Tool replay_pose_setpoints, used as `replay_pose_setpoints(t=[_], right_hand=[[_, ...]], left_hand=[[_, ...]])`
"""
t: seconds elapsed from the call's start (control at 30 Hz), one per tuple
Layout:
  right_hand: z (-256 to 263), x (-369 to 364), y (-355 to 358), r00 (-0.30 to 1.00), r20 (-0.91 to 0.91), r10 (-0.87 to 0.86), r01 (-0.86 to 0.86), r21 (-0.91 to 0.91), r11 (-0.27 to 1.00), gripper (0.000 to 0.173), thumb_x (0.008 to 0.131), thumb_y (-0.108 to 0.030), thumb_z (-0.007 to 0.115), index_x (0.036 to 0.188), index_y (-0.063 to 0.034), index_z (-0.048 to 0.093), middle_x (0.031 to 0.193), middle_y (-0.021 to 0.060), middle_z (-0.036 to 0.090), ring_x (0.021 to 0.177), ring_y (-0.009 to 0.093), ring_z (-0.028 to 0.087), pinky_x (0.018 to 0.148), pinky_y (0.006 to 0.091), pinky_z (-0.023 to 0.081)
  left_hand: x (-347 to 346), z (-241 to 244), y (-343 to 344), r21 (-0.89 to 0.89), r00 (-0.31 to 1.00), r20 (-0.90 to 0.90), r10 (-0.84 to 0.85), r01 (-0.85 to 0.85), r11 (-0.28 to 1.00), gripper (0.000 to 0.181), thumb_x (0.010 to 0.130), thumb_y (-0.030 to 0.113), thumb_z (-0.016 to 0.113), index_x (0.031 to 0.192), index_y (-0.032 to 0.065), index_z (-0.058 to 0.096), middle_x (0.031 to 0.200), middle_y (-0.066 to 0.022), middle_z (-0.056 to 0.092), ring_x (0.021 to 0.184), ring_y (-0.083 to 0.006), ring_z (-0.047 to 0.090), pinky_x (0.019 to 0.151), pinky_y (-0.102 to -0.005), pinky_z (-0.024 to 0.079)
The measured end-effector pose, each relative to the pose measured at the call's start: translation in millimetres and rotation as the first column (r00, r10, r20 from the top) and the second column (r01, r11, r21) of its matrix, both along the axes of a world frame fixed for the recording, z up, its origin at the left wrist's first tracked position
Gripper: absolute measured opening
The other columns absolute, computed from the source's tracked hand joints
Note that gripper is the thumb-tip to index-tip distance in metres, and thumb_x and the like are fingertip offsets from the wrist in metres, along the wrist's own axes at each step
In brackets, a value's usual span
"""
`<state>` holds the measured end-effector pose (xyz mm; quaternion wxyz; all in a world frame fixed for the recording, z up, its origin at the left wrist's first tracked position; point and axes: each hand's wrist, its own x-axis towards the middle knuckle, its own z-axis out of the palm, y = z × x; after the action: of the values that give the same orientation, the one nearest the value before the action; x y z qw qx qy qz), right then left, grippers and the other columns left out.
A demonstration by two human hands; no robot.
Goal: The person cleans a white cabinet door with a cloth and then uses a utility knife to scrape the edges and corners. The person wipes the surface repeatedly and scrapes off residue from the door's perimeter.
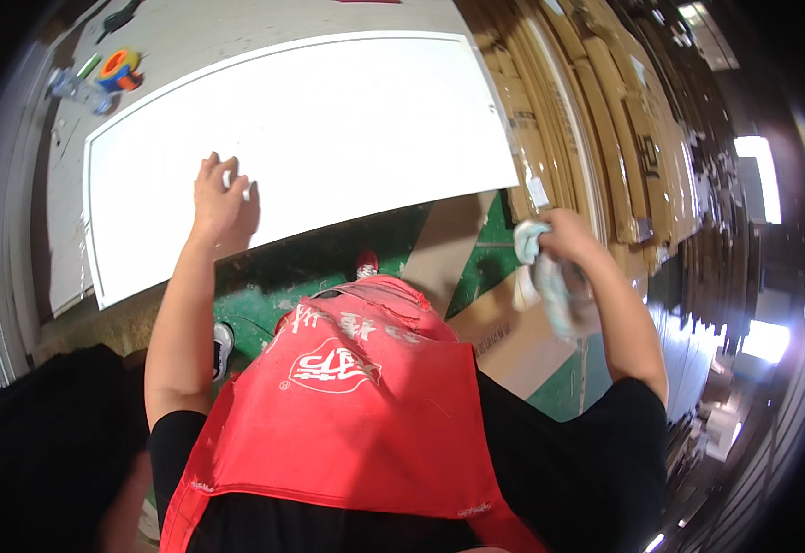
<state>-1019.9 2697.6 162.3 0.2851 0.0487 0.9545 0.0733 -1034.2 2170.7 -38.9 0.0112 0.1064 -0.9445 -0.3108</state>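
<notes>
A large white framed panel (347, 131) lies across a grey work table in front of me. Over its left part is my left hand (219, 197), fingers bent, with small white pieces showing at the fingers; whether they are held is hard to tell. My right hand (568, 235) is off the panel's right end, closed on a pale green and white cloth (551, 290) that hangs down, partly blurred. A red apron (368, 415) with white writing covers my front.
On the grey table (188, 34) lie tape rolls (119, 69), a clear plastic bottle (81, 91) and a dark tool (119, 19). Cardboard-wrapped packages (603, 124) stand stacked at the right. Flat cardboard (513, 332) lies on the green floor. Someone in dark clothing (63, 442) is at lower left.
</notes>
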Motion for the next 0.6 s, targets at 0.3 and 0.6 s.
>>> replay_pose_setpoints(t=[0.3, 0.6], right_hand=[[8.1, -67.0, -86.5, 0.282, -0.843, -0.458, -0.535, -0.535, 0.654, 0.021, 0.088, -0.012, 0.069, 0.106, -0.0003, 0.064, 0.1, 0.0107, 0.071, 0.088, 0.023, 0.068, 0.081, 0.0389, 0.053], [-58.0, -26.6, -113.2, 0.91, 0.301, -0.286, 0.383, -0.875, 0.297, 0.044, 0.093, -0.033, 0.068, 0.119, 0.0018, 0.064, 0.089, 0.0069, 0.07, 0.06, 0.004, 0.05, 0.054, 0.0209, 0.037]], left_hand=[[49.5, 84.9, 115.8, 0.363, 0.89, -0.442, 0.117, 0.058, 0.93, 0.056, 0.088, 0.02, 0.068, 0.138, 0.0031, 0.049, 0.145, -0.0249, 0.043, 0.134, -0.0417, 0.041, 0.112, -0.0487, 0.033], [46.9, 94.6, 194.9, 0.228, 0.784, -0.466, -0.411, 0.555, 0.8, 0.096, 0.074, 0.047, 0.08, 0.153, 0.0217, 0.034, 0.159, -0.0181, 0.025, 0.147, -0.0464, 0.018, 0.112, -0.0698, 0.019]])
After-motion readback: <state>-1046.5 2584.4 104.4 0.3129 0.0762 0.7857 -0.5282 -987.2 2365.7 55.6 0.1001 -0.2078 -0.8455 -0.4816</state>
